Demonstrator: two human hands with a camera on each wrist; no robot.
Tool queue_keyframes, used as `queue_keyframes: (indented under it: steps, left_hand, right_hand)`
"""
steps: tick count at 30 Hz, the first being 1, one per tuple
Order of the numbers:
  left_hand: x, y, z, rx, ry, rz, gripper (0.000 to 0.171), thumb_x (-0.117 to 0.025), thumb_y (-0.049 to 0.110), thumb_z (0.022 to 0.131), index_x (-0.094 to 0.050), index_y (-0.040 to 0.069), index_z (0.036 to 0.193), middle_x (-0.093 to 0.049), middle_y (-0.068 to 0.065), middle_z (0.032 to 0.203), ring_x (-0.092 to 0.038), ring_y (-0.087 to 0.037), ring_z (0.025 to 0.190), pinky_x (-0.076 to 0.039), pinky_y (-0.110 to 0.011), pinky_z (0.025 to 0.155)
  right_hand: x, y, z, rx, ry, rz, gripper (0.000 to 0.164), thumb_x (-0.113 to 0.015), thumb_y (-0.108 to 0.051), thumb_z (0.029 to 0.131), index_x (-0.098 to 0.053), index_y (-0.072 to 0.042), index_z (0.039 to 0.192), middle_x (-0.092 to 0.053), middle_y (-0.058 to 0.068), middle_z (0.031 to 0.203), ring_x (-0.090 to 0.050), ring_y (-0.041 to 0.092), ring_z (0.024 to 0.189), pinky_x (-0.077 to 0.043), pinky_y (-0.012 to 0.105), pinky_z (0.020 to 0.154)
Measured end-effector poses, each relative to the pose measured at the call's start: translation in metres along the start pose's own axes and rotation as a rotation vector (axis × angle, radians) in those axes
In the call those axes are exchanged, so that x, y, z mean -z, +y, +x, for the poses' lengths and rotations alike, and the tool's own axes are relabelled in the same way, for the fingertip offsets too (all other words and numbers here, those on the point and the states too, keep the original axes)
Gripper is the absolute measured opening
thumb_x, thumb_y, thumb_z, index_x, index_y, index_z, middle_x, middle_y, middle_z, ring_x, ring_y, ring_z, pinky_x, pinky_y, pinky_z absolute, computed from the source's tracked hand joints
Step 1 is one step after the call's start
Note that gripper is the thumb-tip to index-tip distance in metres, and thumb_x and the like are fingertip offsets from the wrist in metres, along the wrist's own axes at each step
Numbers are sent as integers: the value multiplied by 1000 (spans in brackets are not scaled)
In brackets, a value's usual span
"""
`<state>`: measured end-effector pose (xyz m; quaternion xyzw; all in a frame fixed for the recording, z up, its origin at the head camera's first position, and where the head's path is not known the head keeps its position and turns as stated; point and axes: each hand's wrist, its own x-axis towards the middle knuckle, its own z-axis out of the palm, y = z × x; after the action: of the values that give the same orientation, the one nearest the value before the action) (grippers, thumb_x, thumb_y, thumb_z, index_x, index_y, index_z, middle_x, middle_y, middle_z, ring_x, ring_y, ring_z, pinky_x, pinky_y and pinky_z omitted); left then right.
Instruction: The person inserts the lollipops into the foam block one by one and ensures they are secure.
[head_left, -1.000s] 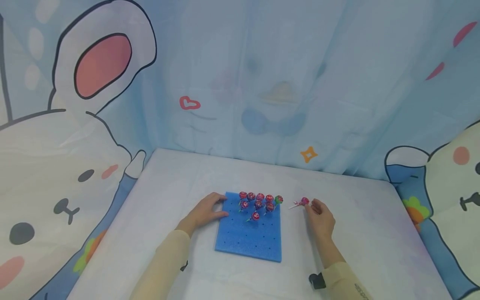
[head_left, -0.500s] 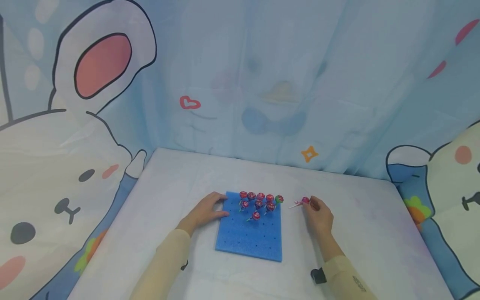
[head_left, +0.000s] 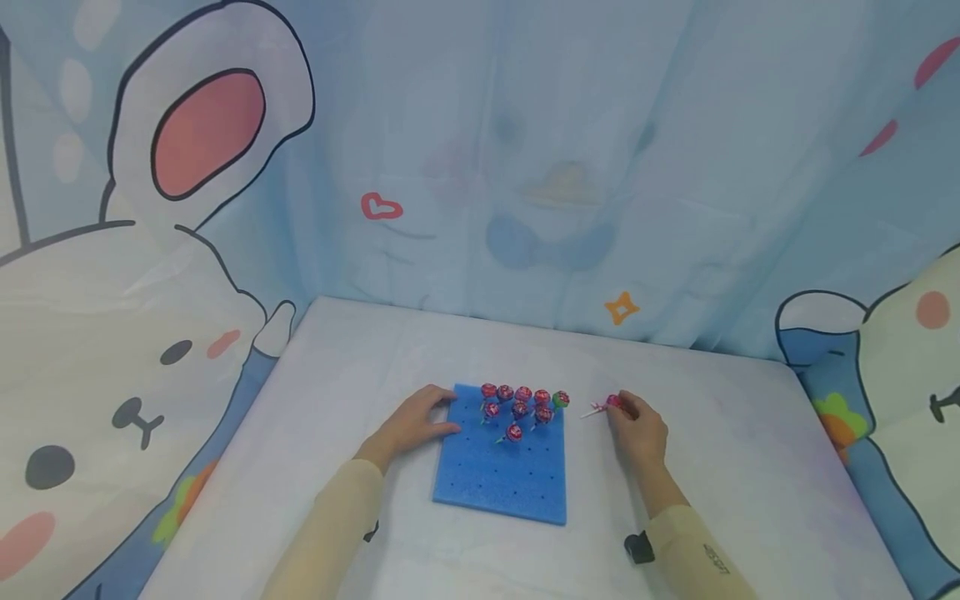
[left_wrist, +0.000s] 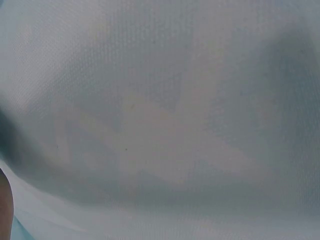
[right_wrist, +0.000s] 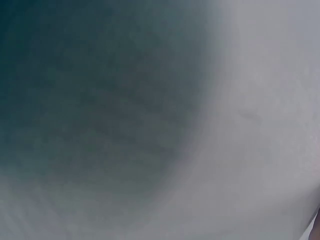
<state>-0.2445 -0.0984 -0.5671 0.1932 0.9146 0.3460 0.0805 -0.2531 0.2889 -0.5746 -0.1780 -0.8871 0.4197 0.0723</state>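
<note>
A blue foam board (head_left: 495, 479) dotted with small holes lies flat on the table. Several wrapped lollipops stand in its far part, mostly red, with one green lollipop (head_left: 561, 399) at the far right corner. My left hand (head_left: 408, 422) rests against the board's left edge, thumb and fingers apart. Right of the board, my right hand (head_left: 642, 431) pinches a pink lollipop (head_left: 612, 401) by its candy end. The white stick of that lollipop points left toward the board. Both wrist views show mostly blurred pale surface, with only a sliver of skin at one edge.
The table (head_left: 360, 350) wears a white cover, and a blue cartoon curtain (head_left: 420, 275) hangs behind it. A small black object (head_left: 639, 547) sits at the right sleeve's cuff.
The right hand has shifted slightly left and closed its fingers further over the pink lollipop's candy end. The left hand and board stay put.
</note>
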Motion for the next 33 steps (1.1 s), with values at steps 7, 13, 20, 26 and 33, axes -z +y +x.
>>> queue_keyframes:
  steps: [7, 13, 20, 26, 33]
  left_hand:
    - [0, 0, 0, -5, -2, 1, 59, -70, 44, 89, -52, 16, 138, -54, -2, 136, -46, -20, 132, -37, -40, 112]
    - [1, 0, 0, -12, 7, -1, 59, -70, 44, 89, -53, 16, 138, -54, -2, 136, -46, -20, 132, -37, -40, 112]
    - [0, 0, 0, -12, 0, -3, 59, -70, 43, 89, -52, 16, 138, -54, -2, 136, -46, -20, 132, -37, -39, 112]
    - [0, -1, 0, -23, 6, 0, 59, -71, 43, 88, -53, 15, 137, -55, -2, 135, -47, -20, 131, -37, -38, 112]
    - [1, -2, 1, -37, 7, -2, 60, -71, 44, 88, -53, 14, 137, -55, -3, 134, -48, -21, 130, -38, -39, 111]
  right_hand:
    - [0, 1, 1, 43, 5, -34, 43, -62, -13, 96, -54, 0, 136, -59, 22, 130, -55, 35, 120, -44, 46, 104]
    - [0, 0, 2, 64, 7, -44, 41, -62, -12, 96, -55, 1, 135, -59, 24, 127, -55, 36, 116, -45, 48, 103]
    - [-1, 0, 1, 35, 2, -24, 40, -60, -13, 97, -53, 1, 135, -58, 22, 128, -55, 35, 116, -45, 48, 102]
    - [3, -1, -2, 21, 9, 4, 40, -58, -16, 98, -53, -1, 135, -56, 21, 132, -53, 35, 122, -44, 48, 105]
    - [13, -6, -11, 49, 15, 34, 38, -59, -15, 97, -56, -1, 132, -56, 20, 134, -57, 36, 120, -46, 47, 102]
